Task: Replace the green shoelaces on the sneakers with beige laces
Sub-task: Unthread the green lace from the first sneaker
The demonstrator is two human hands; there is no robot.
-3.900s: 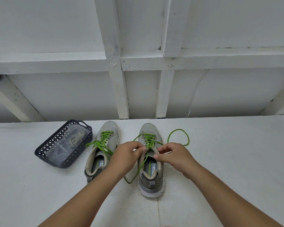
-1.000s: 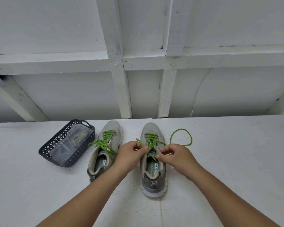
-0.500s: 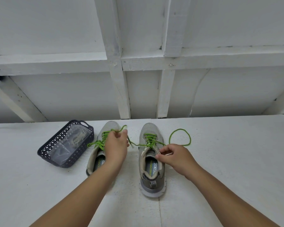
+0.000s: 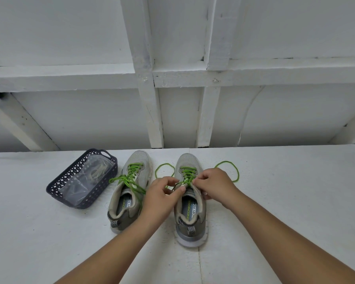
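Note:
Two grey sneakers stand side by side on a white table. The left sneaker still has its green lace tied. On the right sneaker the green lace is loosened, with free loops lying on the table at both sides of the toe. My left hand and my right hand meet over the upper eyelets of the right sneaker, and each pinches the green lace there. Beige laces lie in a clear bag inside a dark basket.
The dark perforated basket sits at the left of the sneakers. A white wall with beams rises just behind the table's far edge. Open table surface stretches to the right of the shoes.
My left hand pulled a length of green lace out to the left, dropped it as a loop beside the toe, and has come back to the eyelets of the right sneaker.

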